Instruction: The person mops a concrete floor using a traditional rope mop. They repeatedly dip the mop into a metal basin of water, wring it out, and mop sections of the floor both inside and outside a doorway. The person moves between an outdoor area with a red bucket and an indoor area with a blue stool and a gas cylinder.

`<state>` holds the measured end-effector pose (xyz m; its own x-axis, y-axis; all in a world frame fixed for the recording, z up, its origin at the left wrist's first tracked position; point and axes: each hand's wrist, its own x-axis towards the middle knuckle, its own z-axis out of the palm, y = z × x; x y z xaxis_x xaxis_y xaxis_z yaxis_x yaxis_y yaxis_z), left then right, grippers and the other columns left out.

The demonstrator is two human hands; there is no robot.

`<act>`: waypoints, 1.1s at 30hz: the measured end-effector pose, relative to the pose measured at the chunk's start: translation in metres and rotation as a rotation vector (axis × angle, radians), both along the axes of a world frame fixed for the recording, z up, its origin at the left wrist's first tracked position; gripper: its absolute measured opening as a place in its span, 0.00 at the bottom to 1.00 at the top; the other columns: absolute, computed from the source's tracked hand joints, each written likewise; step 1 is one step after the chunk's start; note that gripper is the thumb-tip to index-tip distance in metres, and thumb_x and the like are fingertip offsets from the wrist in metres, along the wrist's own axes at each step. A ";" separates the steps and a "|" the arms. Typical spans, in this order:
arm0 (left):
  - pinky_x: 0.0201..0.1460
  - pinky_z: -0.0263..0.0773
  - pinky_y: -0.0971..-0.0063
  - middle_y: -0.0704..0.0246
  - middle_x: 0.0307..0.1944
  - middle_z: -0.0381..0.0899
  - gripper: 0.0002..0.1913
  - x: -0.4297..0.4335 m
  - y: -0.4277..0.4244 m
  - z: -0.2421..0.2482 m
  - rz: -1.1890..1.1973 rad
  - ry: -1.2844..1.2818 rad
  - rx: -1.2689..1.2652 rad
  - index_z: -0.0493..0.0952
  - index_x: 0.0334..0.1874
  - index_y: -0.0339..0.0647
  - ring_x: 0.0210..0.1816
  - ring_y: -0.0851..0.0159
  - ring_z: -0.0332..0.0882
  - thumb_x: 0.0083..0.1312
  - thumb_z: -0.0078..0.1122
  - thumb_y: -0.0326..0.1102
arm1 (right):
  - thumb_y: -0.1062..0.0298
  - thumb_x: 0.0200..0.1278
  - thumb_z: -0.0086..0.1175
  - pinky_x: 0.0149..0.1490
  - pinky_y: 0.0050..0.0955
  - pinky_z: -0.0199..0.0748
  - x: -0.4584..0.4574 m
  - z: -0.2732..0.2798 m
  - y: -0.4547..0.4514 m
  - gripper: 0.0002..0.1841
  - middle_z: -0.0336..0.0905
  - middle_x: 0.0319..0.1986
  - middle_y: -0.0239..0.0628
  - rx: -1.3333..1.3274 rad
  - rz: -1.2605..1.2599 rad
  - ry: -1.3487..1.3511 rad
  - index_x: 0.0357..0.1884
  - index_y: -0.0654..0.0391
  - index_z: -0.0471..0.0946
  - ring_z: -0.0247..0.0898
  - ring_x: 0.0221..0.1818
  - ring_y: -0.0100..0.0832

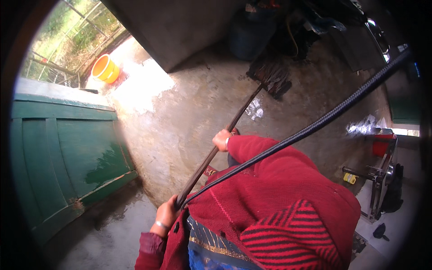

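A long dark wooden pole [206,162] runs diagonally over the wet concrete floor. Its far end meets a wide, dark, shaggy head [271,76] lying flat on the floor, a mop or a broom; which one, I cannot tell. My left hand [167,212], wearing a bangle, grips the pole's near end beside my waist. Farther along the pole my right hand [221,139] is closed around it, also with a bangle at the wrist. A black braided cable [290,140] crosses the view in front of my red sleeve.
At left stands a green wooden door [91,148] with a wet patch. An orange bucket [106,69] is outside the doorway. A dark blue drum-like container [251,37] stands by the far wall. On the right are a metal-framed stand [376,195], a yellow container [350,178] and a red object [382,144].
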<state>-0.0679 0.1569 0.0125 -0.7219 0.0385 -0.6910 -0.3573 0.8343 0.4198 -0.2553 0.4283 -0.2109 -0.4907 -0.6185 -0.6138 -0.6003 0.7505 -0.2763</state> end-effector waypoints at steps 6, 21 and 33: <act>0.25 0.65 0.80 0.73 0.24 0.74 0.25 0.067 -0.062 0.064 0.404 -0.214 0.405 0.71 0.56 0.38 0.22 0.74 0.69 0.52 0.61 0.28 | 0.58 0.41 0.62 0.44 0.39 0.75 0.058 0.020 -0.067 0.15 0.81 0.33 0.40 -0.299 0.133 -0.222 0.33 0.53 0.80 0.77 0.41 0.44; 0.13 0.56 0.84 0.76 0.22 0.73 0.25 -0.087 0.007 0.085 0.421 -0.258 0.242 0.72 0.55 0.35 0.13 0.80 0.62 0.52 0.65 0.28 | 0.66 0.43 0.57 0.39 0.40 0.68 -0.035 0.008 0.010 0.10 0.78 0.25 0.33 -0.671 -0.183 0.059 0.32 0.46 0.75 0.76 0.35 0.40; 0.14 0.54 0.84 0.76 0.23 0.72 0.26 -0.214 0.133 -0.017 0.403 -0.261 0.393 0.70 0.57 0.34 0.14 0.80 0.60 0.54 0.64 0.29 | 0.67 0.45 0.56 0.46 0.38 0.66 -0.156 -0.104 0.167 0.05 0.77 0.28 0.30 -0.578 -0.383 0.361 0.27 0.42 0.76 0.73 0.40 0.38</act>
<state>-0.2815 0.2895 -0.0043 -0.5417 0.0853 -0.8363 -0.7445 0.4132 0.5244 -0.4111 0.5957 -0.3150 -0.8427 -0.5384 -0.0074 -0.4556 0.7203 -0.5231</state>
